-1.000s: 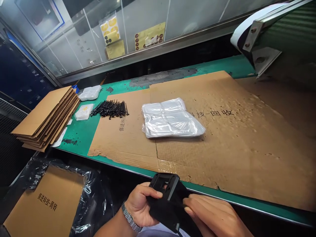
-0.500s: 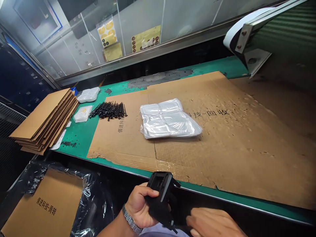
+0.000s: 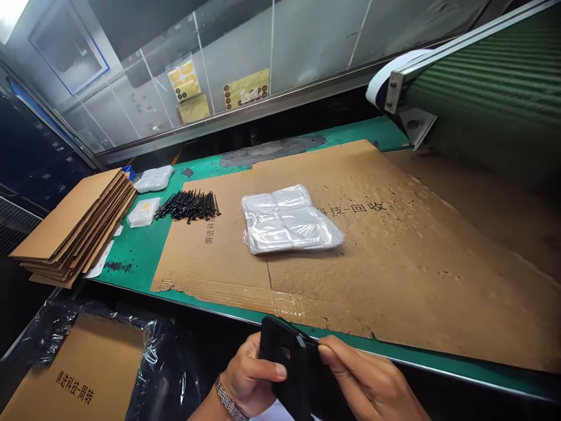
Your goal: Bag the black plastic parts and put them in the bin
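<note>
A person's left hand [image 3: 249,377] clenches a black moulded part [image 3: 280,356], its long axis nearly upright just below the front edge of the green worktop [image 3: 131,263], while the right hand's fingers [image 3: 346,365] pinch its right side, both hands gripping it.

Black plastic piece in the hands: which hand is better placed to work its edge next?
Probably the right hand: its fingertips are on the edge of the black plastic piece, while the left hand holds its other side.
</note>
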{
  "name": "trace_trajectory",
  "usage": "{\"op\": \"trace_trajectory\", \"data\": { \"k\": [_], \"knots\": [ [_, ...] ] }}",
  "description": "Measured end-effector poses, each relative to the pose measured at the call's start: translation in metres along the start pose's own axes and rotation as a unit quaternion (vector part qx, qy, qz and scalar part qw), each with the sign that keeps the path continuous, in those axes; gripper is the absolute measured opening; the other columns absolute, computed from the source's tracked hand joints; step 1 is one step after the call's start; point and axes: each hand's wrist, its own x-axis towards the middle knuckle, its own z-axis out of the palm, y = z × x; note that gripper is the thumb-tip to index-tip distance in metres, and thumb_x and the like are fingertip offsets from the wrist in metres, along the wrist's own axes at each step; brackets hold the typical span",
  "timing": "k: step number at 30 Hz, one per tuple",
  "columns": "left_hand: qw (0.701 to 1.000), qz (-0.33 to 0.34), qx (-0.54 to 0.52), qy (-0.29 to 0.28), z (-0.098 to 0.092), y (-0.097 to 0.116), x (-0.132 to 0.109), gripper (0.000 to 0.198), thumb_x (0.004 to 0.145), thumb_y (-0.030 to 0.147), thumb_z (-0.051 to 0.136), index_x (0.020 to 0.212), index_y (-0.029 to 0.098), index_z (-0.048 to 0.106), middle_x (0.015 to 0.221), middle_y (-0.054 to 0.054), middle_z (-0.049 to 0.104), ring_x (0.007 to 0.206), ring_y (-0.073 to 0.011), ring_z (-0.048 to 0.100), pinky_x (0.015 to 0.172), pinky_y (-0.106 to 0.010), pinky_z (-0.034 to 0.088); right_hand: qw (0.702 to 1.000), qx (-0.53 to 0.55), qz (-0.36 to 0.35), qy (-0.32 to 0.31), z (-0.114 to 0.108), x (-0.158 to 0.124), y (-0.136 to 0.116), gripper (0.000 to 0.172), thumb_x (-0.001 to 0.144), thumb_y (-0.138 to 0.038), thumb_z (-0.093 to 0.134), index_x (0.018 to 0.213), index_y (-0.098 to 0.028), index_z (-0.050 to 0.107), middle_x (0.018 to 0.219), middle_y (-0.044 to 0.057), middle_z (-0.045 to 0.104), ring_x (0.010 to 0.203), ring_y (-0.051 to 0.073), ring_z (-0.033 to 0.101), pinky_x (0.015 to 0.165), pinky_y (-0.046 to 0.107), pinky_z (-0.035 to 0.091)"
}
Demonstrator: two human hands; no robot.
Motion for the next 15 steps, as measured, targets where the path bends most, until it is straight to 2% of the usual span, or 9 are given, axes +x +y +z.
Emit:
{"op": "trace_trajectory", "data": {
  "k": [2,4,8,11,15],
  "knots": [
    [0.999,0.020,0.039,0.020,-0.005,0.004,0.001,0.042,0.045,0.020,0.077,0.084,0.009,0.069,0.067,-0.005,0.062,0.059,-0.0110,0.053,0.058,-0.021,0.038,1.000,0.018,0.010,-0.008,-0.004,0.003,0.001,0.033,0.098,-0.027,0.034,0.066,-0.022,0.038,0.052,-0.006,0.042,0.040,0.008,0.041,0.039,0.017,0.035],
    [0.994,0.045,0.098,0.028,-0.010,0.009,0.000,0.040,0.046,0.031,0.079,0.080,0.012,0.071,0.062,-0.003,0.060,0.056,-0.0098,0.050,0.054,-0.020,0.035,0.999,0.023,0.007,-0.029,-0.008,0.006,-0.001,0.035,0.099,-0.028,0.032,0.065,-0.021,0.039,0.052,-0.005,0.043,0.042,0.008,0.043,0.041,0.017,0.036],
    [0.958,0.102,0.264,-0.044,-0.015,0.020,-0.001,0.042,0.057,0.050,0.072,0.073,0.011,0.072,0.051,-0.001,0.049,0.047,-0.0071,0.040,0.048,-0.021,0.029,0.996,0.011,-0.033,-0.083,-0.013,0.010,-0.008,0.037,0.100,-0.027,0.028,0.068,-0.021,0.045,0.055,-0.004,0.047,0.045,0.009,0.047,0.046,0.019,0.037],
    [0.936,0.066,0.329,-0.104,-0.012,0.028,-0.001,0.044,0.057,0.051,0.072,0.072,0.010,0.072,0.050,0.000,0.047,0.044,-0.0055,0.034,0.045,-0.021,0.027,0.992,0.027,-0.062,-0.105,-0.013,0.015,-0.014,0.038,0.100,-0.026,0.026,0.067,-0.020,0.043,0.054,-0.004,0.047,0.045,0.008,0.045,0.046,0.021,0.035],
    [0.918,0.024,0.374,-0.129,-0.011,0.034,-0.001,0.050,0.052,0.056,0.073,0.068,0.009,0.070,0.051,-0.001,0.050,0.045,-0.0069,0.037,0.044,-0.022,0.027,0.985,0.044,-0.080,-0.146,-0.010,0.022,-0.019,0.039,0.101,-0.025,0.023,0.067,-0.020,0.041,0.054,-0.004,0.047,0.046,0.009,0.045,0.048,0.022,0.034]
  ]
}}
